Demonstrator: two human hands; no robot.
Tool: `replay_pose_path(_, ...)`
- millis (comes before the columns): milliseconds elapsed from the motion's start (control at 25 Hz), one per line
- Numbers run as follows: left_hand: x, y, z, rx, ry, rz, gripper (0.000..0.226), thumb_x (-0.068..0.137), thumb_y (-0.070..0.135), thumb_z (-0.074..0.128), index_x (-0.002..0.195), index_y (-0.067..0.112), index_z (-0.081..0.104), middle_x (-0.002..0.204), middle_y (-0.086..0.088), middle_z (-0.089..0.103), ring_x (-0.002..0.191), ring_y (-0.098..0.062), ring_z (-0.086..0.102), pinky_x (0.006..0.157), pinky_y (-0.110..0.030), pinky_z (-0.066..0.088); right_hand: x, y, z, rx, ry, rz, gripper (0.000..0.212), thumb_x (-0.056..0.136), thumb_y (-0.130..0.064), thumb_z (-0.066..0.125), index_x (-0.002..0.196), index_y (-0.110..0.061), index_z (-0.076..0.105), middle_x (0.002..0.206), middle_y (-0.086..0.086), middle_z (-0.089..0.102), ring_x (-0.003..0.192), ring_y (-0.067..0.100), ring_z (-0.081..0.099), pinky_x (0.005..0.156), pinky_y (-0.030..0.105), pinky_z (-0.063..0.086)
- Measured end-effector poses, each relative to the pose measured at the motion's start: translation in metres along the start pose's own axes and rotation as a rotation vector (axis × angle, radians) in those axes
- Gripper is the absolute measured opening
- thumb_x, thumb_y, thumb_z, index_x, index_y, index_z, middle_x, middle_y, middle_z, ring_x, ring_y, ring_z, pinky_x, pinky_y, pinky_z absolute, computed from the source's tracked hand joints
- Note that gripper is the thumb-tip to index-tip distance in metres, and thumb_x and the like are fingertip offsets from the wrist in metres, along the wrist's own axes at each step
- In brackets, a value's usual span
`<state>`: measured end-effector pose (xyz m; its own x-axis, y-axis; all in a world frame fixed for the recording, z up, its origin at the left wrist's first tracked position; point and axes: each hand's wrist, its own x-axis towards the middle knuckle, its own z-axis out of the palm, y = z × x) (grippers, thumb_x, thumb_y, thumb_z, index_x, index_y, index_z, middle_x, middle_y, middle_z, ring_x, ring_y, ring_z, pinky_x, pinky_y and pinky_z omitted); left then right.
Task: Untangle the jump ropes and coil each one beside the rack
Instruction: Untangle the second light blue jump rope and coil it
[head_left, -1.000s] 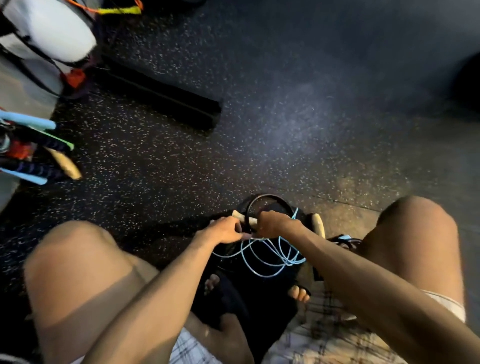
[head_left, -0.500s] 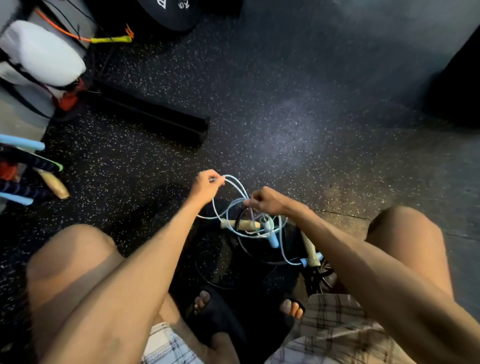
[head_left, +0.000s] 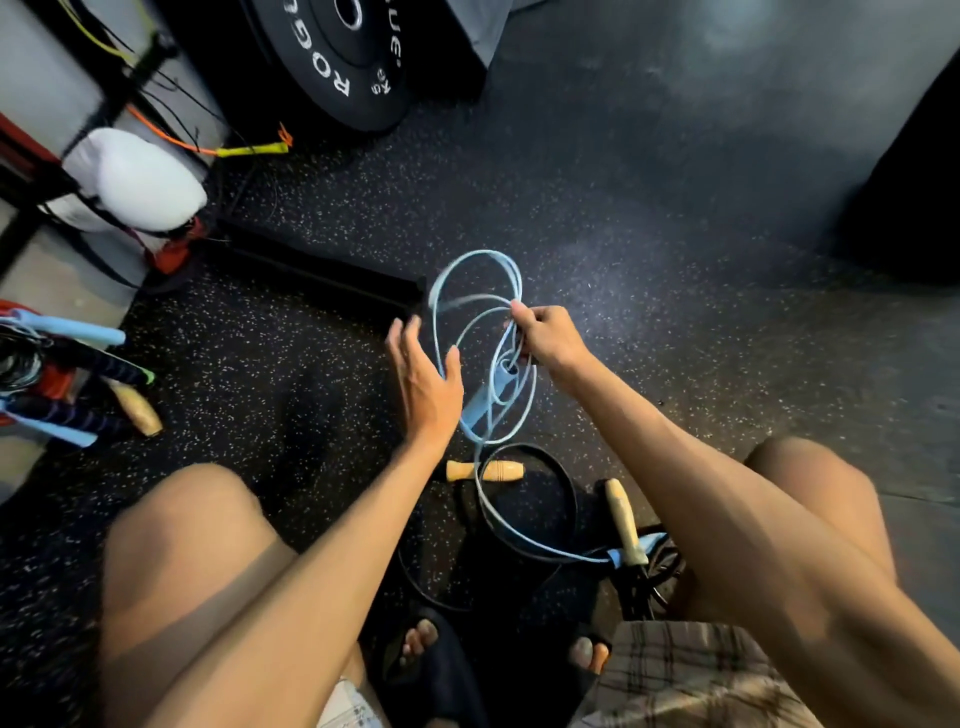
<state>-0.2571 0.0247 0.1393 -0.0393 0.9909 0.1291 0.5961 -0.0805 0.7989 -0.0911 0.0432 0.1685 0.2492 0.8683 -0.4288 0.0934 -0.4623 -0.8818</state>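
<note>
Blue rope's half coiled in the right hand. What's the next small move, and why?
Probably close the left hand on the blue rope below the loops and feed another turn up to the right hand. The left is open, and a long tail still runs to the floor over the black rope.

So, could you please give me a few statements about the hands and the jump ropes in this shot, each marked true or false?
1. The right hand pinches loops of the light blue rope above the floor. True.
2. The left hand is clenched in a fist around a wooden handle. False: its fingers are spread open beside the blue loops, and the wooden handle lies on the floor.
3. A black rope lies on the floor between the knees. True.
4. The blue rope is entirely off the floor. False: one strand trails down to the floor near a second wooden handle.
5. A weight plate stands at the top of the view. True.
</note>
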Motion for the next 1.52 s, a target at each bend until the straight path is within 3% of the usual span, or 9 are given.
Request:
replay_pose_path(80, -0.006, 0.011, -0.001, -0.060, -0.157, -0.004, 0.011, 0.097, 0.017, 0.058, 0.100, 0.007, 0.062, 0.098, -0.007, 0.065, 0.088, -0.017, 0.061, 0.079, -0.038, 0.047, -0.003, 0.000, -0.002, 0.141, 0.009, 0.060, 0.040, 0.104, -0.032, 0.048, 0.083, -0.001, 0.064, 0.069, 0.017, 0.058, 0.059, 0.026, 0.056, 0.064, 0.043, 0.053)
replay_pose_path(160, -0.006, 0.016, 0.003, -0.089, -0.375, -0.068, 0.028, 0.102, 0.027, 0.049, 0.082, 0.010, 0.060, 0.071, 0.001, 0.062, 0.064, -0.011, 0.055, 0.065, -0.031, 0.041, -0.009, -0.005, -0.007, 0.244, -0.020, 0.097, 0.037, 0.104, -0.030, 0.049, 0.086, -0.001, 0.062, 0.063, 0.012, 0.054, 0.050, 0.020, 0.055, 0.057, 0.036, 0.056)
replay_pose_path(400, 0.008, 0.037, 0.006, -0.572, -0.615, -0.458, 0.068, 0.104, 0.053, 0.019, 0.106, 0.005, 0.067, 0.104, -0.018, 0.072, 0.088, -0.037, 0.071, 0.077, -0.037, 0.059, -0.014, -0.015, -0.015, 0.267, -0.120, 0.051, 0.026, 0.103, -0.021, 0.053, 0.087, -0.001, 0.060, 0.061, 0.011, 0.060, 0.050, 0.018, 0.057, 0.049, 0.023, 0.049)
replay_pose_path(600, 0.018, 0.045, 0.003, -0.722, -0.678, -0.510, 0.098, 0.092, 0.074, 0.002, 0.107, 0.008, 0.074, 0.112, -0.015, 0.072, 0.104, -0.023, 0.068, 0.099, -0.036, 0.048, -0.020, -0.029, -0.018, 0.240, -0.062, 0.018, 0.006, 0.100, -0.005, 0.054, 0.100, 0.002, 0.055, 0.069, 0.013, 0.061, 0.047, 0.012, 0.065, 0.044, 0.020, 0.052)
replay_pose_path(840, 0.031, 0.053, -0.005, -0.707, -0.686, -0.531, 0.065, 0.096, 0.061, 0.034, 0.091, 0.010, 0.075, 0.087, -0.010, 0.071, 0.076, -0.018, 0.059, 0.067, -0.030, 0.046, -0.020, -0.029, -0.021, -0.019, 0.108, -0.079, 0.051, 0.098, -0.005, 0.049, 0.140, -0.010, 0.021, 0.074, 0.013, 0.068, 0.048, 0.019, 0.063, 0.048, 0.031, 0.054)
replay_pose_path(960, 0.031, 0.058, -0.007, -0.588, -0.569, -0.487, 0.034, 0.097, 0.020, 0.039, 0.092, 0.003, 0.069, 0.073, -0.006, 0.068, 0.066, -0.016, 0.059, 0.060, -0.027, 0.047, -0.025, -0.026, -0.029, -0.161, 0.062, -0.095, 0.042, 0.101, -0.010, 0.047, 0.140, -0.013, 0.030, 0.089, 0.015, 0.069, 0.056, 0.020, 0.069, 0.051, 0.032, 0.057)
replay_pose_path(1080, 0.030, 0.060, -0.003, -0.560, -0.487, -0.411, 0.030, 0.099, 0.008, 0.035, 0.107, -0.002, 0.062, 0.070, -0.009, 0.062, 0.049, -0.009, 0.052, 0.054, -0.027, 0.043, -0.033, -0.013, -0.035, -0.548, 0.158, -0.338, 0.035, 0.098, -0.009, 0.045, 0.133, -0.015, 0.050, 0.116, 0.012, 0.056, 0.087, 0.025, 0.065, 0.082, 0.040, 0.057)
replay_pose_path(1240, 0.029, 0.061, 0.001, -0.434, -0.518, -0.274, 0.034, 0.099, 0.016, 0.038, 0.109, -0.001, 0.065, 0.095, -0.015, 0.067, 0.072, -0.021, 0.063, 0.066, -0.034, 0.052, -0.040, -0.020, -0.040, -0.571, 0.181, -0.724, 0.026, 0.097, -0.010, 0.051, 0.119, -0.016, 0.064, 0.116, 0.002, 0.051, 0.098, 0.014, 0.054, 0.085, 0.023, 0.046)
replay_pose_path(1520, 0.026, 0.052, -0.006, -0.231, -0.501, -0.069, 0.049, 0.083, 0.027, 0.030, 0.109, 0.006, 0.065, 0.105, -0.016, 0.068, 0.100, -0.031, 0.062, 0.090, -0.044, 0.047, -0.040, -0.027, -0.036, -0.849, -0.134, -0.721, 0.018, 0.093, -0.017, 0.064, 0.111, -0.017, 0.065, 0.086, -0.014, 0.051, 0.087, 0.011, 0.047, 0.075, 0.027, 0.042)
